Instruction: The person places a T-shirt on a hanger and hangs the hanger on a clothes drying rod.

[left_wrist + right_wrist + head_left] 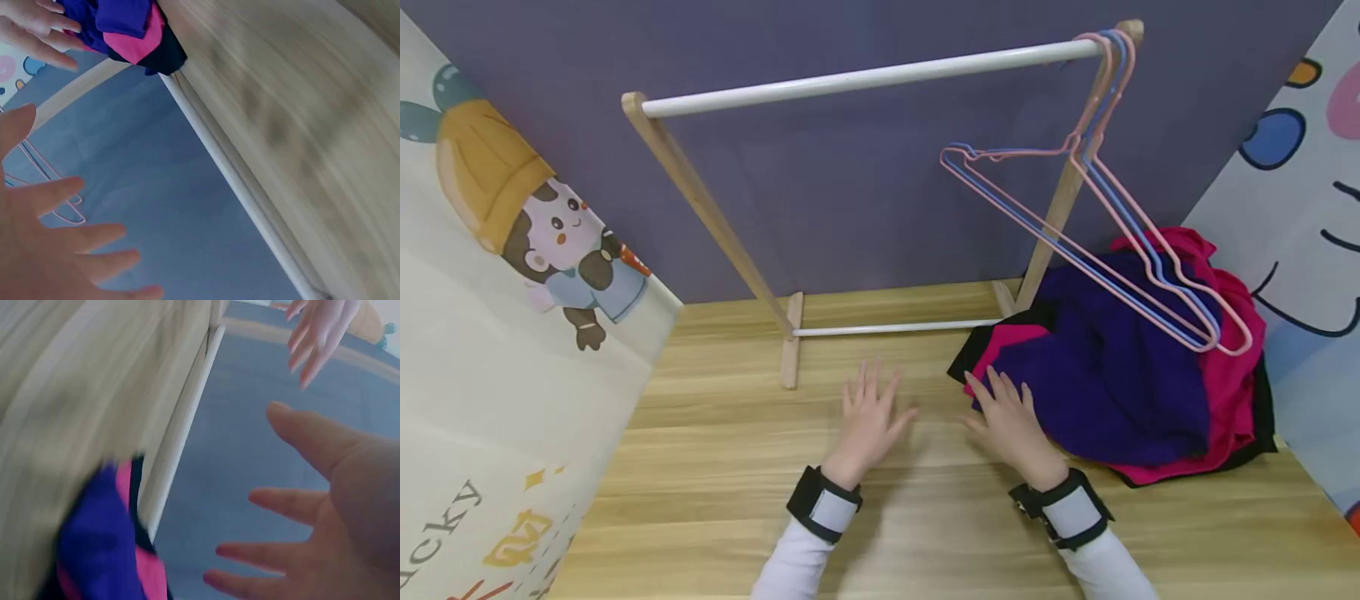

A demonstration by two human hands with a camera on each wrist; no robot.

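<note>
My left hand (867,425), fingers spread, is over the wooden tabletop in front of the rack and holds nothing. My right hand (1011,425), its fingers spread too, is by the left edge of a pile of clothes (1105,375). In the head view its fingertips overlap the pile; whether they touch the cloth I cannot tell. Purple cloth lies on top, with bright pink and black layers below. In the left wrist view the left hand (69,244) shows straight fingers; the right wrist view shows the right hand (312,531) likewise.
A garment rack with a white top rail (865,81) and wooden posts stands at the back. Pink and blue hangers (1120,208) hang at the rail's right end, above the clothes. A lower white bar (895,328) runs near the tabletop (715,467). Printed walls flank both sides.
</note>
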